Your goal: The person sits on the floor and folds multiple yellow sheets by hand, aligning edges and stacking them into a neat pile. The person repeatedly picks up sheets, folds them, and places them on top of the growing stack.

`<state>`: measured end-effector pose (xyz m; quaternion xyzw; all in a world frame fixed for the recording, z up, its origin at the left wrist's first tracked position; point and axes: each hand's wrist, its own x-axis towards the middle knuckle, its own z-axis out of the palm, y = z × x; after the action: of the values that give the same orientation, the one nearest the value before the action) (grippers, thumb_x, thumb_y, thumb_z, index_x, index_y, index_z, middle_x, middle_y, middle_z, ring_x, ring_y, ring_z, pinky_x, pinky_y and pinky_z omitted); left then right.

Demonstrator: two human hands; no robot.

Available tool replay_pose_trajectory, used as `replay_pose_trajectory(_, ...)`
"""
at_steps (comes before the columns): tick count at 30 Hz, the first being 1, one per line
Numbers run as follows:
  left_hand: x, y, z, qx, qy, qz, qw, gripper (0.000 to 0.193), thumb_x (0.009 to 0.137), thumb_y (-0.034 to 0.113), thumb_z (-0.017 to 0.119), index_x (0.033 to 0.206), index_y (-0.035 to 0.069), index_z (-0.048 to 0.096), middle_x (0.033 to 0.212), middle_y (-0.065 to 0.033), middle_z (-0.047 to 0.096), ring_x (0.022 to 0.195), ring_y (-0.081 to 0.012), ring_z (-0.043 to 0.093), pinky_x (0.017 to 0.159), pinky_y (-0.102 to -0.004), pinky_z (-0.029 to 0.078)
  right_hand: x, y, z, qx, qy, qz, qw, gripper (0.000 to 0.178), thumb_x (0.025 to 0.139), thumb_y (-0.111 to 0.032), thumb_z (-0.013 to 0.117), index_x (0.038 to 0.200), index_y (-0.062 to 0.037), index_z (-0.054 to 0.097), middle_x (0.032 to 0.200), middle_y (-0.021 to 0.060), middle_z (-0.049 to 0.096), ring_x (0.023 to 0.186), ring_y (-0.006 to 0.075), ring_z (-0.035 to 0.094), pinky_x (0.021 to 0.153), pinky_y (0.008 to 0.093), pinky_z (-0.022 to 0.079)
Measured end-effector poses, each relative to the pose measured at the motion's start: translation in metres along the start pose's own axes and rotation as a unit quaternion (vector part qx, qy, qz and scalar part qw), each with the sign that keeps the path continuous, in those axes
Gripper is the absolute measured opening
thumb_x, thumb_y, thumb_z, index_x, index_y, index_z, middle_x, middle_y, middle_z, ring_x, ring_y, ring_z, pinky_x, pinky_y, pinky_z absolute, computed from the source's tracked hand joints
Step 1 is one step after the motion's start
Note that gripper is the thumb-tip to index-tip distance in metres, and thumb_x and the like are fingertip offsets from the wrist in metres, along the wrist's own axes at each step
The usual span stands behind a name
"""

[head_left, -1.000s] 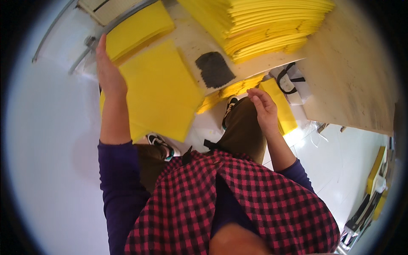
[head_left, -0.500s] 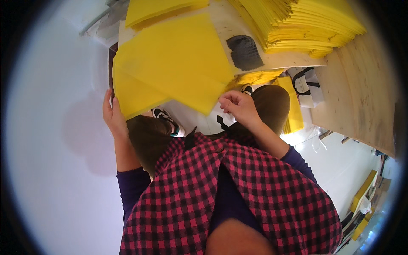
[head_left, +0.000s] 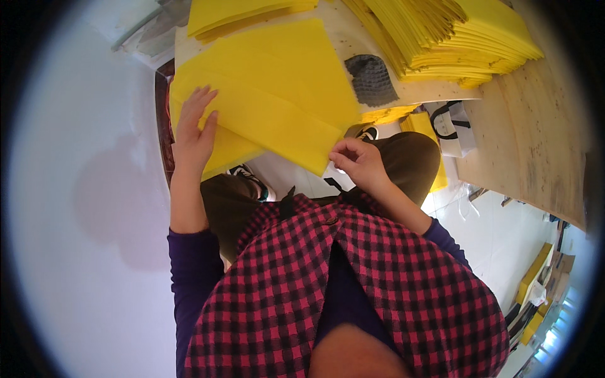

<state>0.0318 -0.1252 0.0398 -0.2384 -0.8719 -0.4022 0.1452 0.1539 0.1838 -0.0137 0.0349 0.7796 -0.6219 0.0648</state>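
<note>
A large yellow fabric sheet (head_left: 277, 82), with an overlapping lower layer, spreads over the table's near edge above my knees. My left hand (head_left: 195, 132) rests on its left part, fingers stretched out and thumb apart. At the sheet's near right edge, close to the hanging corner, my right hand (head_left: 360, 165) is closed in a pinch. Its fingertips meet the sheet's edge there. The sheet covers much of the table's near side.
Right of the sheet lies a dark grey textured cloth (head_left: 372, 80). A tall stack of folded yellow fabric (head_left: 466, 47) stands at the far right, a smaller pile (head_left: 246, 16) at the far left. A white bag with black handles (head_left: 455, 129) sits beside a wooden panel (head_left: 526, 126).
My left hand has moved from beside the sheet's left edge up and right onto its surface. My right hand stays at the corner, and the sheet has shifted slightly right.
</note>
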Motion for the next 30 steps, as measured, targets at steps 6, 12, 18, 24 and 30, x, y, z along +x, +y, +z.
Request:
replay_pose_trajectory(6, 0.033, 0.009, 0.025, 0.138, -0.226, 0.054, 0.963, 0.054, 0.082, 0.011, 0.062, 0.134, 0.016, 0.046, 0.137, -0.011, 0.046, 0.135, -0.0269, 0.033, 0.111, -0.0558, 0.011, -0.001, 0.002, 0.0, 0.036, 0.014, -0.039, 0.998, 0.017, 0.085, -0.013, 0.066, 0.098, -0.0022, 0.061, 0.079, 0.0018, 0.063, 0.069, 0.0089, 0.058, 0.064, 0.0228, 0.048)
replay_pose_trajectory(12, 0.032, 0.006, 0.035, 0.165, -0.212, 0.074, 0.96, 0.05, 0.077, 0.011, 0.066, 0.125, 0.017, 0.054, 0.121, -0.01, 0.053, 0.121, -0.0261, 0.046, 0.111, -0.0554, 0.014, -0.005, 0.006, -0.009, 0.181, 0.072, 0.069, 0.978, 0.023, 0.089, -0.016, 0.063, 0.104, -0.0012, 0.055, 0.091, 0.007, 0.063, 0.079, 0.0125, 0.061, 0.069, 0.0258, 0.051)
replay_pose_trajectory(18, 0.033, 0.004, 0.037, 0.132, -0.209, 0.077, 0.966, 0.023, 0.071, 0.005, 0.069, 0.092, 0.01, 0.064, 0.101, -0.0052, 0.058, 0.107, -0.0245, 0.054, 0.109, -0.0553, 0.019, -0.008, 0.003, -0.007, 0.356, -0.006, 0.161, 0.921, 0.042, 0.096, -0.036, 0.049, 0.115, 0.0017, 0.052, 0.111, 0.0137, 0.058, 0.102, 0.024, 0.058, 0.09, 0.0356, 0.047)
replay_pose_trajectory(24, 0.02, 0.019, 0.021, 0.066, -0.13, 0.142, 0.979, 0.014, 0.071, 0.001, 0.066, 0.082, 0.009, 0.062, 0.096, -0.0042, 0.062, 0.108, -0.0244, 0.056, 0.109, -0.0542, 0.022, 0.001, -0.004, -0.006, 0.422, -0.073, 0.2, 0.881, 0.047, 0.099, -0.04, 0.037, 0.121, -0.0009, 0.05, 0.11, 0.0133, 0.061, 0.097, 0.021, 0.062, 0.086, 0.0342, 0.05)
replay_pose_trajectory(30, -0.019, 0.042, -0.014, 0.157, -0.084, 0.177, 0.968, 0.016, 0.072, -0.002, 0.061, 0.083, 0.01, 0.062, 0.094, -0.0025, 0.063, 0.107, -0.0247, 0.058, 0.11, -0.0543, 0.02, 0.007, -0.008, -0.006, 0.398, -0.041, 0.201, 0.894, 0.043, 0.097, -0.039, 0.046, 0.114, 0.0001, 0.056, 0.098, 0.0131, 0.065, 0.086, 0.0209, 0.064, 0.077, 0.0328, 0.052)
